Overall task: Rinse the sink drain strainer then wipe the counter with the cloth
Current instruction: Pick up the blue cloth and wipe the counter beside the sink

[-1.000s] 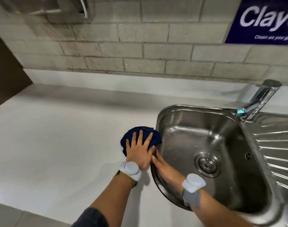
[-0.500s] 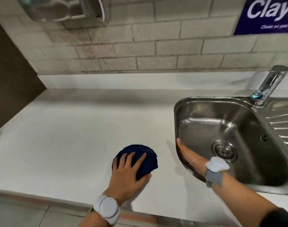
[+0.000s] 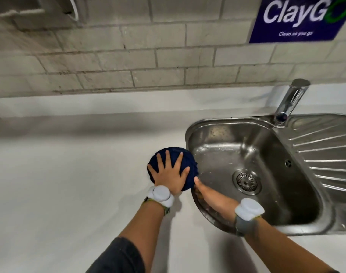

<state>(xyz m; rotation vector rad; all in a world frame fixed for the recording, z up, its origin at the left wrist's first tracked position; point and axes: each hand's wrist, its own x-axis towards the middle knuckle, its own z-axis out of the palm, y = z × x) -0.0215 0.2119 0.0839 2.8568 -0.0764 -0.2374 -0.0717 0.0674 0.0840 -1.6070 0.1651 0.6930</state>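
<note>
A dark blue cloth point(image 3: 188, 164) lies bunched on the white counter point(image 3: 69, 174), right beside the left rim of the steel sink point(image 3: 189, 133). My left hand point(image 3: 169, 175) presses flat on the cloth with its fingers spread. My right hand point(image 3: 208, 195) rests edge-on along the sink's left rim, fingers straight, just touching the cloth's lower corner. The round metal drain strainer point(image 3: 246, 181) sits in the drain at the bottom of the wet basin.
A chrome tap point(image 3: 290, 101) stands at the sink's back right, with a ribbed drainboard point(image 3: 325, 154) to its right. A brick wall backs the counter, with a blue sign point(image 3: 298, 18) at upper right and a metal dispenser point(image 3: 50, 8) at upper left.
My left hand slid the cloth toward me and left across the counter, then back up against the sink rim. My right hand stayed on the sink's left rim.
</note>
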